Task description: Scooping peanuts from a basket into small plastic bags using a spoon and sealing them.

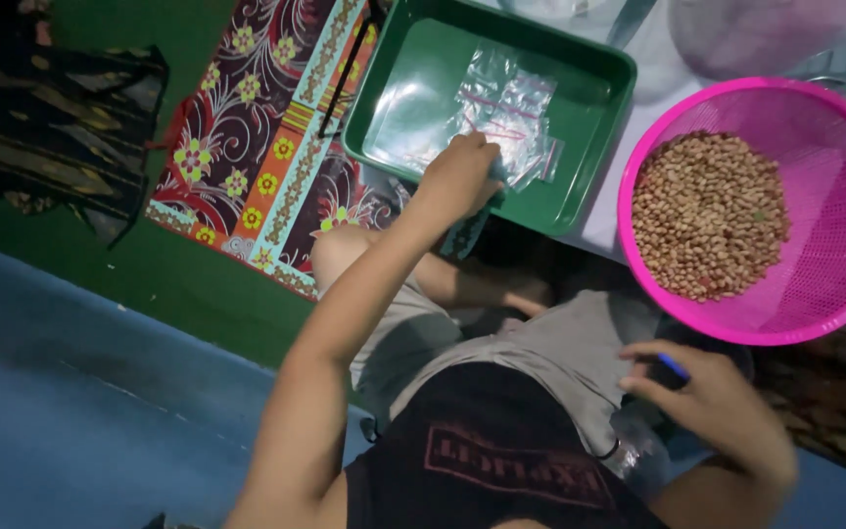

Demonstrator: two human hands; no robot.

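My left hand (462, 171) reaches out over the near edge of a green plastic tray (594, 83). Its fingers curl down onto a small pile of clear plastic zip bags (506, 113) lying in the tray, pinching the nearest one. My right hand (712, 402) stays low by my lap, with thumb and fingers closed on a small blue object (673, 367). A bit of crumpled clear plastic (638, 456) shows just beneath that hand. A pink mesh basket (834, 196) holding a heap of tan peanuts (707, 211) sits just beyond my right hand.
A patterned floral mat (266, 147) lies left of the tray on a green floor. Dark folded cloth (51, 118) sits at the far left. A clear plastic container (756, 34) stands behind the basket. My bent legs in grey shorts (540, 343) fill the middle.
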